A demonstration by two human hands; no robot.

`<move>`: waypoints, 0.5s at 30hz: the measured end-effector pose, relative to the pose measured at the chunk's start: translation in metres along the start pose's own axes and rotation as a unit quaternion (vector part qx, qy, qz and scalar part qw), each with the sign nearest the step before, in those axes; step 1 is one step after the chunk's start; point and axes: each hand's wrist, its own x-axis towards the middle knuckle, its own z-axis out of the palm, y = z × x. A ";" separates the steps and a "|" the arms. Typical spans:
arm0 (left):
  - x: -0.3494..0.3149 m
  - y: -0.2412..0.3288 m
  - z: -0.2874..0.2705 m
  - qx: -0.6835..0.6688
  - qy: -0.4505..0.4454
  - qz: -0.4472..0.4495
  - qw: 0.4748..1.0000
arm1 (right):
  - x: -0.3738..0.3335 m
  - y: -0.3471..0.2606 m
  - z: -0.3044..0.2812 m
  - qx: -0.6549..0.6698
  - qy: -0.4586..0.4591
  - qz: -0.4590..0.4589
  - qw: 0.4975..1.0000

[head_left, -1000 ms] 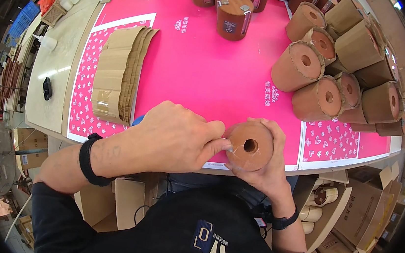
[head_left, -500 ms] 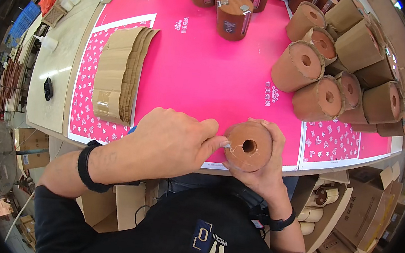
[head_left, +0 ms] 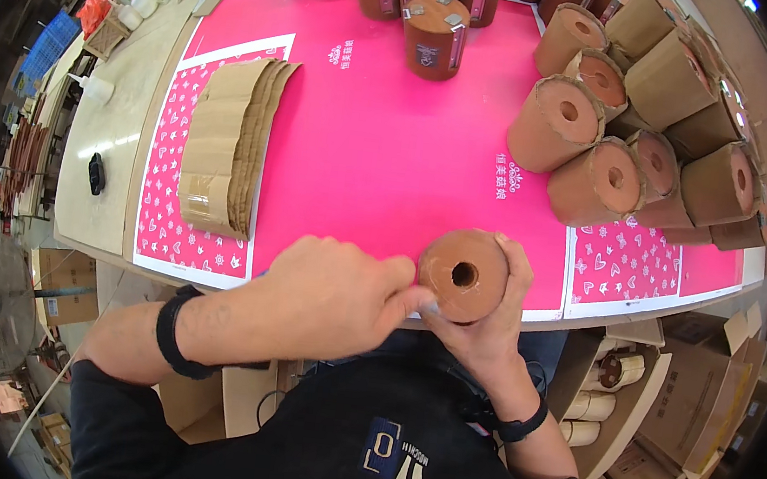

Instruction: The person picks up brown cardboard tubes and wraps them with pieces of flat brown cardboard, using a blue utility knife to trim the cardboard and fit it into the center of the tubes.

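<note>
Since the earlier head view, the left hand (head_left: 331, 295) has slid down the rim of a brown cylinder (head_left: 449, 295), its thumb now at the lower left. Head view: the right hand (head_left: 488, 337) grips the cylinder around its right side, its holed round end facing up, above the near edge of a pink-covered tabletop (head_left: 364, 158). The left grip is closed, fingers curled; whether it pinches anything, I cannot tell. Stacked cardboard pieces (head_left: 222, 143) lie toward the left edge, cardboard-wrapped cylinders (head_left: 544, 137) pile along the right, and darker brown drums (head_left: 432, 46) stand toward the far edge.
</note>
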 end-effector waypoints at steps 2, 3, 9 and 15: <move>-0.004 0.007 -0.001 -0.028 -0.026 -0.004 0.999 | 0.000 -0.002 -0.002 -0.006 0.000 0.002 1.000; -0.003 0.004 -0.002 -0.026 -0.026 -0.004 0.999 | 0.001 -0.002 -0.003 -0.012 -0.003 0.004 1.000; 0.003 -0.008 -0.001 0.014 0.075 -0.056 0.996 | 0.004 -0.005 -0.003 0.031 0.002 -0.016 0.999; 0.001 -0.002 0.003 0.031 0.072 -0.028 0.997 | 0.005 -0.005 -0.003 0.026 -0.002 -0.021 0.999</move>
